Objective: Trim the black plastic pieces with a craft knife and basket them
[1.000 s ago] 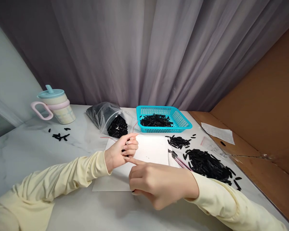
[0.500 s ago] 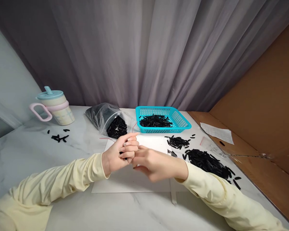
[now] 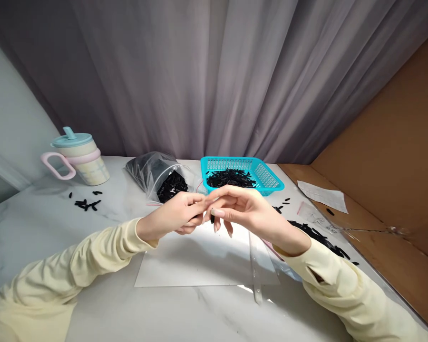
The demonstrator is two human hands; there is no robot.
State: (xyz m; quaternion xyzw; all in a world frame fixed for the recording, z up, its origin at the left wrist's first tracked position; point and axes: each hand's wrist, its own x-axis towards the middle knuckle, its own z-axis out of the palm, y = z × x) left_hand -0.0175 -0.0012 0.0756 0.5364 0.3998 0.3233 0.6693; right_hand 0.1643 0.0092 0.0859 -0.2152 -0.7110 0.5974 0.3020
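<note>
My left hand (image 3: 178, 213) is closed over the upper part of a white sheet (image 3: 192, 266), its fingertips meeting those of my right hand; what it holds is hidden. My right hand (image 3: 240, 211) has its thumb and fingers curved, with a small black piece (image 3: 212, 218) at the thumb tip. Behind the hands a turquoise basket (image 3: 276, 185) holds many black pieces (image 3: 230, 178). A clear plastic bag (image 3: 146, 173) with more black pieces inside lies to its left.
A lidded cup (image 3: 89, 164) and a few black pieces (image 3: 87, 205) are at the left. At the right lie a black pile (image 3: 321, 240), a small clear bag (image 3: 314, 216) and a paper slip (image 3: 322, 195). A clear strip (image 3: 256, 270) crosses the sheet.
My right hand has turned and lifted, its fingers more spread, and a black piece now shows at its thumb. My left hand has shifted slightly left and turned its knuckles up.
</note>
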